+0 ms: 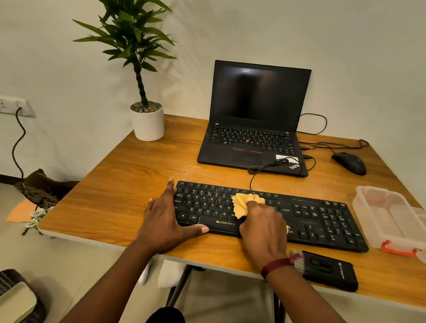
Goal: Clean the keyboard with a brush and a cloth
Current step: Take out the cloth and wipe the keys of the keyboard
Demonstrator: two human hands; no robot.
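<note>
Cloth (247, 204), looking soft & light, is bunching on keyboard (306, 221) mid-keys w/ right hand (265, 229) fingers curling round its crumpled centre, prob. best grip, while left hand (164, 217) is bracing keyboard's left end, fingers straight.

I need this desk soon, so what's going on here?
A person is cleaning the black Zebronics keyboard. The right hand has a yellow cloth bunched in its grip and presses it on the middle keys. The left hand lies flat at the keyboard's left end, thumb along the front edge, apparently steadying it. The brush lies on the table beside the right wrist, untouched. The laptop behind is open with a dark screen.
</note>
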